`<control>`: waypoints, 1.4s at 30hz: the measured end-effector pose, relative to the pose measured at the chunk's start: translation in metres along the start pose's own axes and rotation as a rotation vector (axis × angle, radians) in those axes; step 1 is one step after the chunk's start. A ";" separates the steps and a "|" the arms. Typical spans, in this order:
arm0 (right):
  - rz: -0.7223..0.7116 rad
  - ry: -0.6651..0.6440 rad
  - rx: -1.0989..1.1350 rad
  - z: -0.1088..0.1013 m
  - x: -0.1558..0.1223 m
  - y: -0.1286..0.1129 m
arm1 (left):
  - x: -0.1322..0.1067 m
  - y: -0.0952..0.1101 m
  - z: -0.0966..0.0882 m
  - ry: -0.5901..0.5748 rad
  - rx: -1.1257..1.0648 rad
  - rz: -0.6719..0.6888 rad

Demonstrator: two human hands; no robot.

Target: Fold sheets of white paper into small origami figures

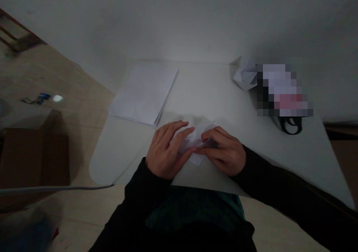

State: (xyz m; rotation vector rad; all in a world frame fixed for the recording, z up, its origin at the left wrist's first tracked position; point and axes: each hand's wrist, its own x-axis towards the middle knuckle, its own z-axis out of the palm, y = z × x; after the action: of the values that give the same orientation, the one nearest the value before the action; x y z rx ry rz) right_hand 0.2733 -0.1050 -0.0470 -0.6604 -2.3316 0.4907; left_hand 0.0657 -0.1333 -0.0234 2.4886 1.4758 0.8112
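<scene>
Between my two hands, close to the near edge of the white table, is a folded piece of white paper [198, 160] with creases and a point facing me. My left hand [169, 147] grips its left side, thumb toward the middle and fingers curved over the top. On the right side, my right hand [223, 149] pinches the paper between bent fingers and thumb. The two thumb tips nearly meet at the paper's middle. Much of the sheet is hidden under my fingers.
A stack of white paper [145, 91] lies at the table's left back. At the right back stand a folded paper shape [246, 74] and a blurred-out object beside a black loop [292, 127]. A grey cable [56, 188] reaches the table's left edge; a cardboard box [24, 155] sits on the floor.
</scene>
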 end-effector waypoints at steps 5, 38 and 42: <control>0.040 0.021 0.000 -0.006 -0.002 -0.001 | 0.001 -0.005 0.000 -0.143 -0.081 -0.034; 0.222 0.116 -0.318 -0.018 0.007 0.003 | 0.013 0.016 0.008 0.033 0.162 -0.058; 0.130 0.072 -0.339 -0.015 0.008 -0.001 | 0.009 0.018 0.009 -0.009 0.068 -0.003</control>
State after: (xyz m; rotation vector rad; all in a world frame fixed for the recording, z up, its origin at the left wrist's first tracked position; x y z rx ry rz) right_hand 0.2778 -0.0992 -0.0321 -0.9762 -2.3335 0.1234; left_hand 0.0874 -0.1341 -0.0205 2.5345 1.5290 0.7599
